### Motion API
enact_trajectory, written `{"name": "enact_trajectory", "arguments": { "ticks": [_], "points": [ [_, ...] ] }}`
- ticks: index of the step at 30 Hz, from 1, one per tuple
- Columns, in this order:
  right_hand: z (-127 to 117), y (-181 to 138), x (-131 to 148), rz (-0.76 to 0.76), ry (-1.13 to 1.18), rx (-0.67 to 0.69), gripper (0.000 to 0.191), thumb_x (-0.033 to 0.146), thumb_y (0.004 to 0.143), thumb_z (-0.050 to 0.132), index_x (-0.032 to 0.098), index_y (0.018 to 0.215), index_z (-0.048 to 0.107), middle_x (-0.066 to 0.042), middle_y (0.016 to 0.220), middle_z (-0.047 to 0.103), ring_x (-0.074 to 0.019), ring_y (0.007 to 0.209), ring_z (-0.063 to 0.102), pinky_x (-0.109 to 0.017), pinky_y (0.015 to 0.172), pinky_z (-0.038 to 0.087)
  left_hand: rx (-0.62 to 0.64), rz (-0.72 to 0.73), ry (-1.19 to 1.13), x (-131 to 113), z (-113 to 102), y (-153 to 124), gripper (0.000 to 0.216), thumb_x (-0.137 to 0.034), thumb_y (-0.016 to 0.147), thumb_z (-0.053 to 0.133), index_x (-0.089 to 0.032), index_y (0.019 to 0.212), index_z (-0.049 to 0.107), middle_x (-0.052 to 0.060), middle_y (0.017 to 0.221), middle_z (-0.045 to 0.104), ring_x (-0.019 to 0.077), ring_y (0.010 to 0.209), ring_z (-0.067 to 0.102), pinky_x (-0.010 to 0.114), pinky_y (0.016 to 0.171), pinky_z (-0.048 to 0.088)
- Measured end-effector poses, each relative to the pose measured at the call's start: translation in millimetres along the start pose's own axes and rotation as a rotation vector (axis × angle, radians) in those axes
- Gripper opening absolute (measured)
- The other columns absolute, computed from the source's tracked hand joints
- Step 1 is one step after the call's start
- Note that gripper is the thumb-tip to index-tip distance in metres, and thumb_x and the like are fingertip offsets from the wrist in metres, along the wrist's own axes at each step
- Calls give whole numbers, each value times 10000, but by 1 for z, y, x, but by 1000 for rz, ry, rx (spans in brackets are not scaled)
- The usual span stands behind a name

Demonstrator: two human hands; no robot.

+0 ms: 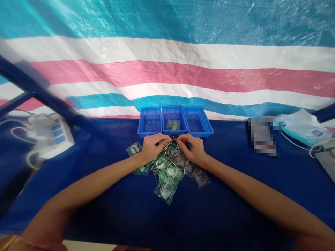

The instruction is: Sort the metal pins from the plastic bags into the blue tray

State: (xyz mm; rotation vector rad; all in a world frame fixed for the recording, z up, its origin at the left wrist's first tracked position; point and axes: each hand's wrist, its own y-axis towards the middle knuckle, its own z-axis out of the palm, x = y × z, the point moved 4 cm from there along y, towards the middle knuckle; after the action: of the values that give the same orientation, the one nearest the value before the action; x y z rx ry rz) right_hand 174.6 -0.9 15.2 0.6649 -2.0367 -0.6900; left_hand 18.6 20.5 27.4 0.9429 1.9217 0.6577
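Nearest on tabletop: green bags of parts. Beyond, left hand and right hand pinched onto loose metal pins before blue trays. Light, stiff, slippery; likely best pinched mid-shaft.

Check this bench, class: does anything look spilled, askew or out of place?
Yes. Small metal pins lie loose among a jumbled heap of plastic bags, where the left hand and right hand rest, in front of the blue bins rather than inside them.

Head-worn view, forward and down over table
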Motion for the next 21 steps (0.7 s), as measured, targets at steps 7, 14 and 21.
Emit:
{"name": "enact_trajectory", "arguments": {
  "ticks": [7,14,21],
  "points": [
    [-1,0,0,27,-1,-15,85,210,851,489,183,802,553,55,496,487,-74,415,452,-189,442,372,6,-12,2,1,0,-1,145,-231,829,584,-137,745,657,15,620,666,79,500,574,175,498,442],
    [0,0,-1,23,8,-4,72,209,849,494,181,820,555,53,501,495,-78,429,473,-188,449,380,7,-6,3,0,0,0,141,-230,831,580,-140,756,657,11,609,663,79,492,572,173,490,441],
    [1,0,-1,32,5,20,100,232,860,475,184,823,554,53,492,491,-82,425,465,-195,452,383,-1,-23,13,0,-1,0,169,-255,834,576,-141,738,657,10,594,654,79,480,556,181,488,440]
  ]
}}
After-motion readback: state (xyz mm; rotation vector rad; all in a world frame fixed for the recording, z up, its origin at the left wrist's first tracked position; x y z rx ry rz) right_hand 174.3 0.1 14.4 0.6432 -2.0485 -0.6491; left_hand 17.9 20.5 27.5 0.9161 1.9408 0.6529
